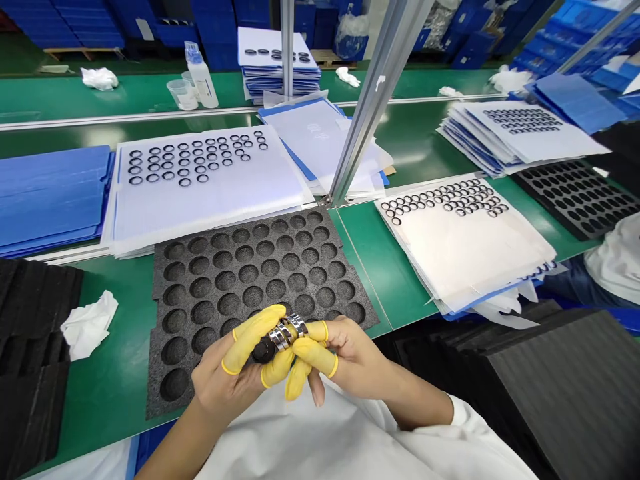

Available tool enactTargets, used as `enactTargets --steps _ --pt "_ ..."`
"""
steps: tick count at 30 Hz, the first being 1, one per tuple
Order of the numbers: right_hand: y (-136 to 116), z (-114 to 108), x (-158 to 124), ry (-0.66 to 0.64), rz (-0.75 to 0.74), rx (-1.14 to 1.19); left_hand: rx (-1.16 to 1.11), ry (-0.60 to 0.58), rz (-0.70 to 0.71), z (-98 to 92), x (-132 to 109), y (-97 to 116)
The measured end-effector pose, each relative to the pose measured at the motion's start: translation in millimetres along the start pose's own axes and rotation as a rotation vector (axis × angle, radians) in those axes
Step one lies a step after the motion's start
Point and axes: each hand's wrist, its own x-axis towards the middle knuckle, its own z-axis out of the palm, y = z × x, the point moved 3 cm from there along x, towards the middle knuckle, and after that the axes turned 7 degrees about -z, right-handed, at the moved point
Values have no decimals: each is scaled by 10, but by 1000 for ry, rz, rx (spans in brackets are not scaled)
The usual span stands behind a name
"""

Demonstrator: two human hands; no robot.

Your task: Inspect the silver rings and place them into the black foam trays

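Observation:
My left hand [233,377], with yellow finger cots, is closed around a short black cylinder [264,349] with shiny silver rings [289,331] stacked along it. My right hand [345,350], also in yellow finger cots, pinches the rings at the other end. Fingers partly cover the cylinder, so its full shape is hidden. Both hands are over the near edge of a black foam tray [270,268] with rows of round pockets. Behind the tray, many dark rings [184,163] lie in rows on a stack of white sheets [240,193].
A slanted metal post [373,100] rises beyond the tray. To the right is another ring-covered sheet stack [465,247]. Black foam pieces [35,340] and a crumpled white cloth [90,325] lie left. A white bottle [203,80] stands at the back. Another person's sleeve [617,260] shows far right.

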Motion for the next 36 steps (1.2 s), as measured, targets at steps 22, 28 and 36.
enactTargets --steps 22,28,36 --pt "124 -162 72 314 -94 208 -234 -267 -359 22 55 -14" --pt "104 -71 89 120 7 35 -193 -225 -176 -59 138 -6" --pt "142 -41 64 -29 62 64 -210 -407 -109 -31 122 1"
